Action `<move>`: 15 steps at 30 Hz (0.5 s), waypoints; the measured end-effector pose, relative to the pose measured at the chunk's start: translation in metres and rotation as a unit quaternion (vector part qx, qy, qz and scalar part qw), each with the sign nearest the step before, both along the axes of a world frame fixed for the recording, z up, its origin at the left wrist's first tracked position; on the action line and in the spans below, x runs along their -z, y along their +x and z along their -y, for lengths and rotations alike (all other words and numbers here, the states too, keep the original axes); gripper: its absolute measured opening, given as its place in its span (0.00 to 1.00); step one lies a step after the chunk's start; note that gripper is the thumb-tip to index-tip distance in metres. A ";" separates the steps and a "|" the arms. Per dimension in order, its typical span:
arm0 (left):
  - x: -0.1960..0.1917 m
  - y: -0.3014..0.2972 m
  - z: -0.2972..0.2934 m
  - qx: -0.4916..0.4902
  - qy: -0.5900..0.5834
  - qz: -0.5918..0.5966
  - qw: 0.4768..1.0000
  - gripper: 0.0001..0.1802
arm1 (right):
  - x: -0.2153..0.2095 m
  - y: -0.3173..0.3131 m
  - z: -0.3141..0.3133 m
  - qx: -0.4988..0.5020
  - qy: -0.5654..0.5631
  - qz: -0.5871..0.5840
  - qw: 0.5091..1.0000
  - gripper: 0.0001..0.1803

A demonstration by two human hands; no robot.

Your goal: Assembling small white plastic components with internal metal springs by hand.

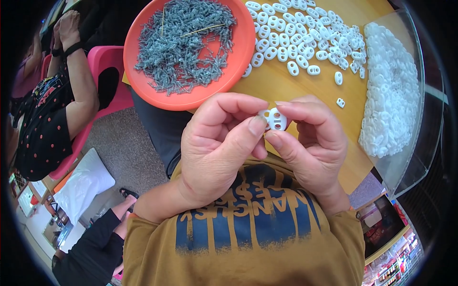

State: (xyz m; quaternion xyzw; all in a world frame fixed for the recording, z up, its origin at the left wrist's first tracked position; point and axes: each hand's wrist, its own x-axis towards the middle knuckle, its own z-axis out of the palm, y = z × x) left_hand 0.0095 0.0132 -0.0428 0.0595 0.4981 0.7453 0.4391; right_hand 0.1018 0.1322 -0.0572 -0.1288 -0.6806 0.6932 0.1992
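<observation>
A white plastic two-hole cord lock (pixel 277 119) is pinched between both hands, just above the table's near edge. My left hand (pixel 212 140) grips its left side with thumb and forefinger, where a second white part seems to overlap it; the fingertips partly hide this. From the other side, my right hand (pixel 312 143) holds it between thumb and forefinger. Beyond my hands, many loose white cord-lock pieces (pixel 292 68) are spread over the table. Small metal springs (pixel 183 45) fill a round red tray (pixel 179 101) at the far left.
A clear-walled bin (pixel 415 164) of white plastic parts (pixel 389 90) stands at the table's right. One person (pixel 52 105) sits to the left by a pink chair (pixel 107 57); another person's leg (pixel 117 214) shows lower left. A white bag (pixel 86 183) lies near them.
</observation>
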 end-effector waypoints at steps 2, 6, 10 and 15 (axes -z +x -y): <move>0.000 0.000 0.000 0.001 0.006 0.009 1.000 0.10 | 0.002 -0.001 0.000 0.002 0.000 -0.003 1.000 0.18; -0.001 0.000 -0.001 0.013 0.015 0.037 0.999 0.11 | 0.005 -0.004 -0.001 0.028 -0.006 -0.025 0.999 0.18; 0.005 -0.001 0.002 0.033 0.026 0.017 0.999 0.11 | 0.003 -0.003 -0.005 0.019 -0.026 -0.015 0.999 0.17; 0.009 0.000 0.003 0.041 0.049 -0.007 0.998 0.12 | 0.001 -0.001 -0.006 0.016 -0.013 0.006 1.000 0.17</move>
